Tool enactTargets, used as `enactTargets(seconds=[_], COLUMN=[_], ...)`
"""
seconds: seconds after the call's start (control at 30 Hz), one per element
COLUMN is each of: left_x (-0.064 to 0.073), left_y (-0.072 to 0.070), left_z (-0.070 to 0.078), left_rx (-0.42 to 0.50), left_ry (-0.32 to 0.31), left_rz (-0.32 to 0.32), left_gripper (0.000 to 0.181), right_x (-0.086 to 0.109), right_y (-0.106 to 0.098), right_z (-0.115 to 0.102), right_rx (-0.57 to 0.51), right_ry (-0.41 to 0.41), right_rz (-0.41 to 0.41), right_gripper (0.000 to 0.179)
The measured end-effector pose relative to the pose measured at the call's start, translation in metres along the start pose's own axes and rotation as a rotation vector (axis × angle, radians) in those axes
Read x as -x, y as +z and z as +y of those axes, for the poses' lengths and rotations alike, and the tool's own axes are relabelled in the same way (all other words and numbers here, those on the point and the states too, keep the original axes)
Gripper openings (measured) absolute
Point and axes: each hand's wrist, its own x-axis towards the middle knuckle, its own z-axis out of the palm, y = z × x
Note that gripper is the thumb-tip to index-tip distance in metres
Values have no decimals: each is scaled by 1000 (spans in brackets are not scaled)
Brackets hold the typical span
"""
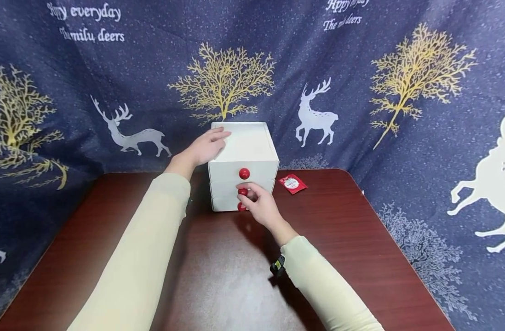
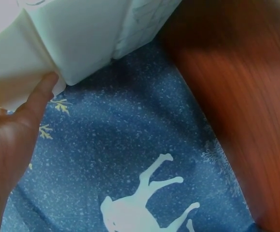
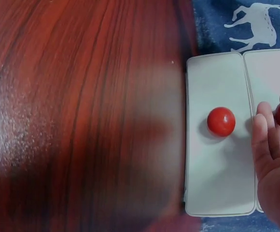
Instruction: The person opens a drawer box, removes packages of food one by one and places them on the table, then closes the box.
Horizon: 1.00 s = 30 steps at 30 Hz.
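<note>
A white three-drawer box (image 1: 251, 146) stands at the back of the table, each drawer front bearing a round red knob. My left hand (image 1: 211, 145) lies on the left edge of its top with the fingers stretched out; in the left wrist view the thumb presses against the white side wall (image 2: 77, 38). At the front, my right hand (image 1: 262, 205) has its thumb and fingers round the middle red knob (image 1: 242, 191). The top knob (image 1: 244, 173) shows above that hand, while the bottom knob (image 3: 221, 122) sits just beside its fingers. All three drawers look closed.
A small red packet (image 1: 293, 184) with a white label lies on the brown wooden table (image 1: 219, 276), right of the box. Behind hangs a dark blue cloth (image 1: 153, 87) with deer and gold trees. A dark wrist device (image 1: 278, 265) sits at the right sleeve.
</note>
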Motion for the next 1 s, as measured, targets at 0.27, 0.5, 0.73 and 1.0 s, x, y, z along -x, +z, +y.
enactTargets(seconds=[0.27,0.5,0.73,1.0], left_x=[1,0,2,4], left_y=[0,1,1,4], left_z=[0,0,-2,-5], left_rx=[11,8,19,52], left_ry=[11,12,10,7], left_rz=[2,-11,-12,-9], left_gripper=[58,58,59,59], right_x=[1,5,8,13], right_y=[-4,-5,-5,-8], right_z=[-4,-6,-3,-5], right_rx=[33,16,-52,-71], right_ry=[-13,-22,-22,-5], right_rz=[0,-14,-58,-104], right_gripper=[26,25,26,26])
